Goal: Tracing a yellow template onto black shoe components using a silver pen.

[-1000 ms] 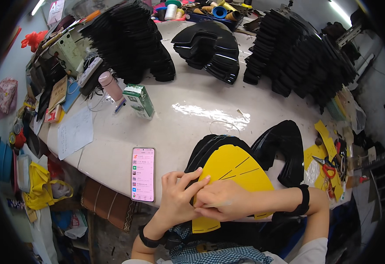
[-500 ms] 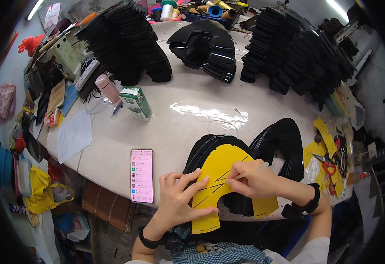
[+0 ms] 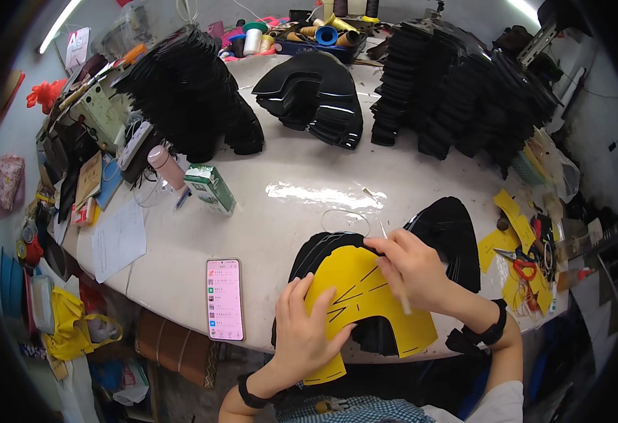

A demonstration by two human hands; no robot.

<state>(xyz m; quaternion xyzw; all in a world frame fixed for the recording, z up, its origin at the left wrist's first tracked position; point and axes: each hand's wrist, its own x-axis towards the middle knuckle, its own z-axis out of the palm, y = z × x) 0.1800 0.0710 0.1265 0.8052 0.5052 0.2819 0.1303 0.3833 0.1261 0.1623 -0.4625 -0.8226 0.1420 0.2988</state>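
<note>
A yellow arch-shaped card template (image 3: 355,266) with dark slits lies over a stack of black curved pieces (image 3: 312,255) at the table's near edge. My left hand (image 3: 302,331) rests on the template's left leg, fingers stretched and thumb apart. Over the template's upper right side, my right hand (image 3: 415,271) is closed around a slim, pale, pen-like stick (image 3: 406,304). One end of the stick points down over the template; the other shows past the fingers. Another stack of black curved pieces (image 3: 457,229) lies just behind my right hand.
A phone (image 3: 225,299) with a lit screen lies left of the template. Beyond stand a green-white box (image 3: 210,189), a pink bottle (image 3: 166,168) and tall black stacks (image 3: 189,99). Red-handled scissors (image 3: 524,268) and yellow scraps lie at right; thread spools (image 3: 252,41) at the back.
My right hand has lifted from the slits and moved up and right, with the stick turned steeper. The template has rotated a little under my left hand, which has shifted slightly right.
</note>
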